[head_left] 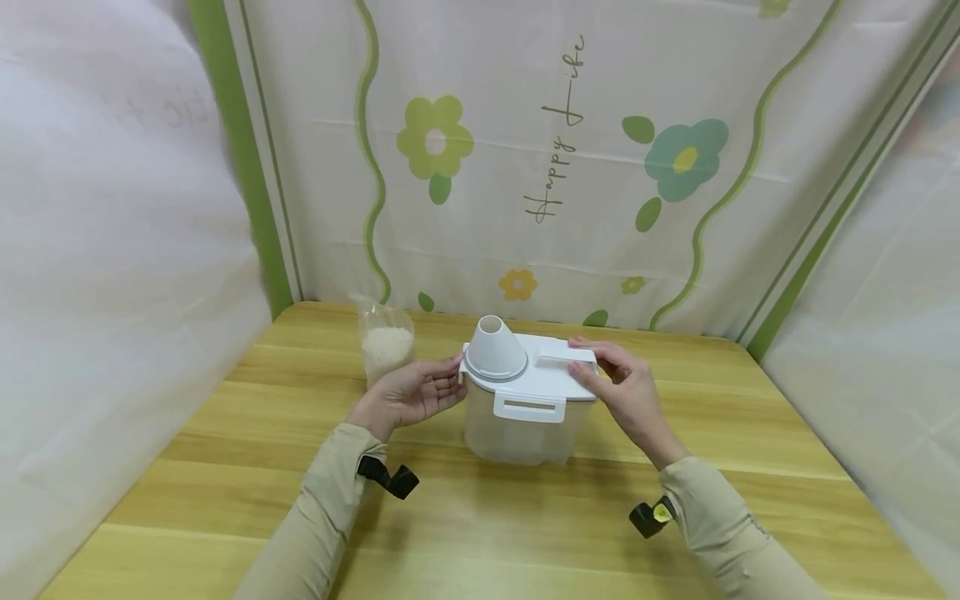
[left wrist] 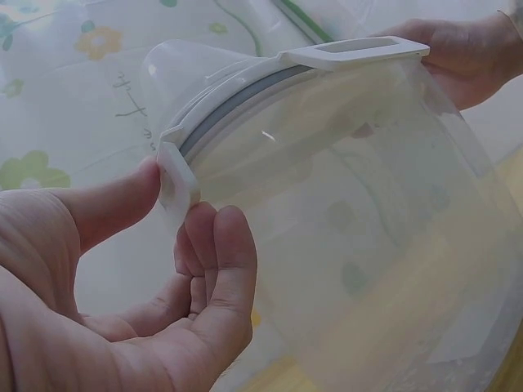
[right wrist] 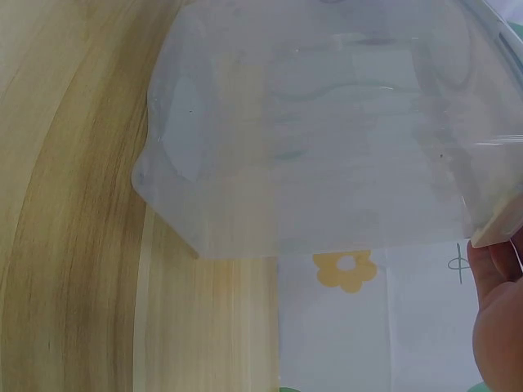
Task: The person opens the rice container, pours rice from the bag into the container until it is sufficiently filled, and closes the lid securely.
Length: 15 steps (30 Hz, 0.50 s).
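Observation:
A clear plastic storage container (head_left: 517, 437) with a white lid (head_left: 542, 382) stands on the table. Its lid carries a cone-shaped spout cup (head_left: 495, 350) on the left and a raised handle (head_left: 566, 358) on the right. A front latch (head_left: 528, 408) sticks outward. With thumb and fingertips my left hand (head_left: 408, 396) pinches the side latch (left wrist: 178, 181) at the lid's left end. My right hand (head_left: 628, 396) holds the lid's right end, its thumb by the handle; in the right wrist view its fingers (right wrist: 490, 269) are mostly cut off by the frame edge.
A clear bag of rice (head_left: 387, 348) stands behind my left hand, left of the container. The wooden table (head_left: 480, 533) ends at a flower-printed curtain (head_left: 480, 233), with pale curtains on both sides.

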### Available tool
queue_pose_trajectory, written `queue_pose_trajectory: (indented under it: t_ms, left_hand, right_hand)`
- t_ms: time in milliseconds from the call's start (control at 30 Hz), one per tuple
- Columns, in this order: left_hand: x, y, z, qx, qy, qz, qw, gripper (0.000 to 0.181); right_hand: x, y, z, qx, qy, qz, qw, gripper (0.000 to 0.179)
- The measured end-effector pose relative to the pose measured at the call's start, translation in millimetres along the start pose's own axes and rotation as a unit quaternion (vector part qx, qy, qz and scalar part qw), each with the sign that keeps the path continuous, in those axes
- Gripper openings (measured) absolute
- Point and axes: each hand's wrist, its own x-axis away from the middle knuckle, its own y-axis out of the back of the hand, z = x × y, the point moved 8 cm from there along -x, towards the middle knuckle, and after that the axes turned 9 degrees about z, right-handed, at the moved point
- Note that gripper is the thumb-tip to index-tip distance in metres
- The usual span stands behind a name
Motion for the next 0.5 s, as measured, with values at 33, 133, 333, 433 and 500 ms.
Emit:
queue_pose_trajectory:
  t_ms: [33, 133, 333, 433, 500]
  left_hand:
    - [0.0, -0.1, 0.1, 0.001, 0.0, 0.0, 1.0, 0.012]
    - [0.5, -1.1, 0.4, 0.001, 0.001, 0.002, 1.0, 0.01]
    - [0.7, -1.2, 1.0, 0.002, 0.0, 0.004, 1.0, 0.01]
    - [0.5, -1.4, 1.1, 0.006, 0.0, 0.004, 1.0, 0.011]
    - [0.2, -1.9, 1.0, 0.008, 0.0, 0.005, 1.0, 0.012]
  right_hand:
    - [0.1, 0.1, 0.1, 0.0, 0.0, 0.0, 1.0, 0.023]
    - [0.1, 0.1, 0.5, 0.0, 0.001, -0.001, 1.0, 0.023]
    - [0.7, -0.1, 0.6, 0.0, 0.001, -0.002, 1.0, 0.022]
    - [1.1, 0.5, 0.4, 0.003, 0.001, -0.003, 1.0, 0.022]
    - [0.9, 0.9, 0.2, 0.003, 0.002, -0.004, 1.0, 0.022]
